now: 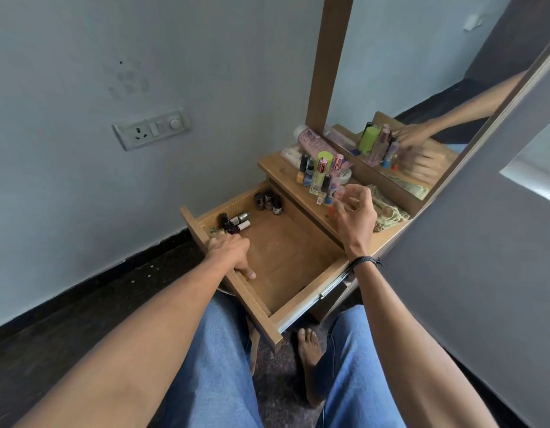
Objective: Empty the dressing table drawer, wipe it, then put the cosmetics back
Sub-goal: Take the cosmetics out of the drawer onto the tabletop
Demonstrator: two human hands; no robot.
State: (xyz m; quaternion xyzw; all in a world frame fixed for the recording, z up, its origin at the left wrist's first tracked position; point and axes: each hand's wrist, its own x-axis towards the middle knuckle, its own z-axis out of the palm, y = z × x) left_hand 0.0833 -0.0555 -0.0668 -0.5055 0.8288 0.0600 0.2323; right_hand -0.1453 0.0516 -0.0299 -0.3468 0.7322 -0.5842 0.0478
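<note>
The wooden drawer (286, 257) is pulled out from the dressing table. Three small dark bottles (269, 201) stand in its far corner, and several small bottles (233, 225) lie in its left corner. My left hand (232, 253) is curled over the drawer's front panel, thumb inside. My right hand (354, 213) hovers above the tabletop (283, 171) with its fingers spread, just beside a cluster of cosmetics (318, 176): nail polishes, small perfume bottles and a green-capped tube. Something small and reddish shows at the fingertips, but I cannot tell whether the hand holds it.
A crumpled yellowish cloth (388, 208) lies on the tabletop to the right of my hand. A pink bottle (313, 143) lies at the back by the mirror (422, 125). A grey wall with a switch plate (151, 128) is on the left, and my knees are under the drawer.
</note>
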